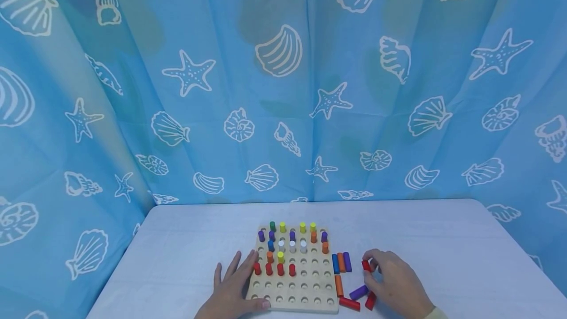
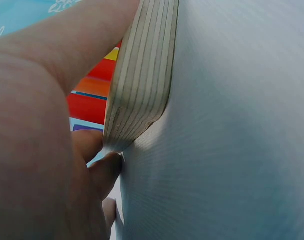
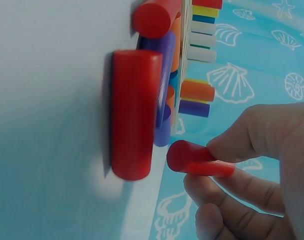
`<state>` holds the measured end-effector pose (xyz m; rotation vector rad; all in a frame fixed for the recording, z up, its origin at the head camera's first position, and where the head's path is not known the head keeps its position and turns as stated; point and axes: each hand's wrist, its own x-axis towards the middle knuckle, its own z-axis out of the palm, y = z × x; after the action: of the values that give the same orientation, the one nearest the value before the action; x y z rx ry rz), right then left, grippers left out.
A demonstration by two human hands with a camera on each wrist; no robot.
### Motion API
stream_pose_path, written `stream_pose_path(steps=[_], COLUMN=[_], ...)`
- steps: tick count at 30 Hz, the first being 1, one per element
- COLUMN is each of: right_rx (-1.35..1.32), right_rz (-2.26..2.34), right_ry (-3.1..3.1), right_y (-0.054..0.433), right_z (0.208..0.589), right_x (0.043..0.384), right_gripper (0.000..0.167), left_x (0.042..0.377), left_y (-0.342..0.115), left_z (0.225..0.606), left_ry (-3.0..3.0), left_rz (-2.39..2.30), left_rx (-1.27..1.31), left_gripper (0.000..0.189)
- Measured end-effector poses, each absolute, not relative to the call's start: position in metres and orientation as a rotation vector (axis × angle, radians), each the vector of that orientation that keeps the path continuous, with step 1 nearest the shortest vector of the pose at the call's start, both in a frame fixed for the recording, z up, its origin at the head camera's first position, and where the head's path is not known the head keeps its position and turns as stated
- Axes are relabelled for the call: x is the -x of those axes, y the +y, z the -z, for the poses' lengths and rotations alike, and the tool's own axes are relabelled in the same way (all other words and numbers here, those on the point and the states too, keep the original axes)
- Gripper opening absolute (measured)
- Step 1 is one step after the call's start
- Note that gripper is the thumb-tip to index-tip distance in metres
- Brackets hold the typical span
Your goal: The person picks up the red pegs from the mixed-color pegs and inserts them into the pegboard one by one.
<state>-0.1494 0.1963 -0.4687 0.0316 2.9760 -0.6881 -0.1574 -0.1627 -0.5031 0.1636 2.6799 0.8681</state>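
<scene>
A wooden pegboard (image 1: 298,292) lies on the table, its upper rows partly filled with coloured pegs standing in holes. At its front left corner, my left hand (image 1: 231,287) rests with fingers spread, the thumb at the front edge and the index finger along the left side. The left wrist view shows the board's layered edge (image 2: 141,65) beside the fingers. My right hand (image 1: 393,279) pinches a red peg (image 3: 194,159) between thumb and fingers, off the tabletop, to the right of the board. Four red pegs including this one (image 1: 257,269) stand in a row on the board.
Loose pegs lie right of the board: a blue peg (image 1: 335,263), orange ones (image 1: 338,285), purple ones (image 1: 359,292) and red ones (image 1: 350,304). A red peg (image 3: 134,115) lies close below the right hand. A blue shell-patterned curtain (image 1: 283,112) hangs behind the white table (image 1: 199,230).
</scene>
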Motion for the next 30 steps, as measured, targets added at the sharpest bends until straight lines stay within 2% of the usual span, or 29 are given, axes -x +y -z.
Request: stream_pose_path(steps=[19,30], right_rx=[-0.013,0.006], right_rz=[0.732,0.713], right_ry=[2.954,2.967], right_y=[0.177,0.169], right_z=[0.471,0.465], right_x=[0.151,0.152], right_gripper=[0.026,0.029], left_x=[0.158,0.158], left_y=[-0.164,-0.164], left_z=[0.506,0.503], left_ry=[2.677,2.667], left_rz=[-0.878,-0.873], left_rx=[-0.170,-0.175], left_gripper=[0.121,0.120])
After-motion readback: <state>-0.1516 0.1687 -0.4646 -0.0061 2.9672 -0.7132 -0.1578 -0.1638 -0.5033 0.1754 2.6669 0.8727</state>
